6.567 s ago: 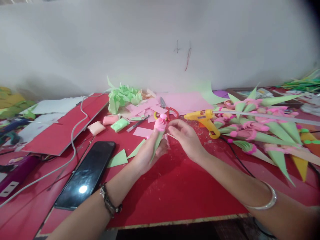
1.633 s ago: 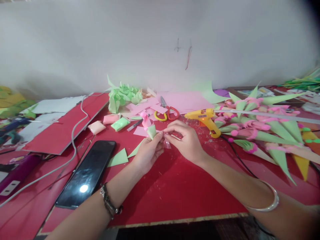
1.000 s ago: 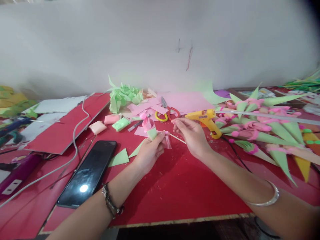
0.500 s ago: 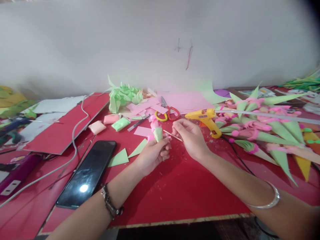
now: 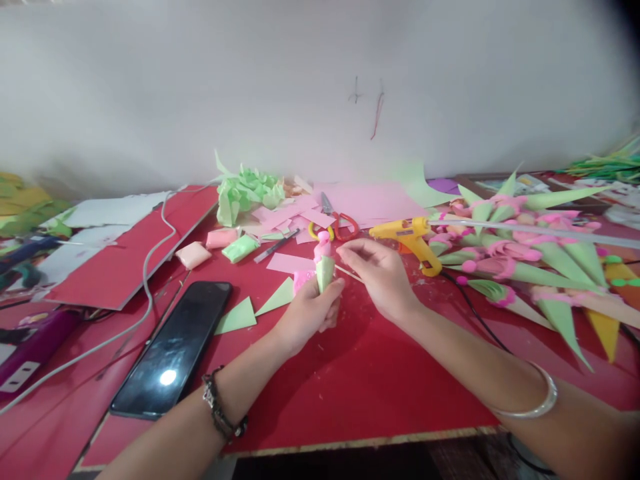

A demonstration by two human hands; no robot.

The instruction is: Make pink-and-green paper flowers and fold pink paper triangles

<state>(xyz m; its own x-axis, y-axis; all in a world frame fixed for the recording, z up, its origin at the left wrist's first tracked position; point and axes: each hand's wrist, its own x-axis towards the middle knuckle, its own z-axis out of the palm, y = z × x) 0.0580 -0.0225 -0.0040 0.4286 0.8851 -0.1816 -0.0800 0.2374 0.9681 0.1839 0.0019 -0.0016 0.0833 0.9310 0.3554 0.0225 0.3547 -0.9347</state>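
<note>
Since half a second back you're tipping the paper flower cone more upright and bringing it in closer to your other hand. Your left hand is wrapping around the cone's lower part, fingers closed on it, so the green cone and its pink top are sticking up out of your fist. Your right hand is sitting just to the right of it, thumb and fingertips pressed together, pinching a thin wooden stick that's pointing toward the cone. Just beyond your right hand the yellow glue gun is lying on the red table, with the scissors a bit further back. The black phone is lying off to the left of your left wrist, and two green paper triangles are resting between them.
</note>
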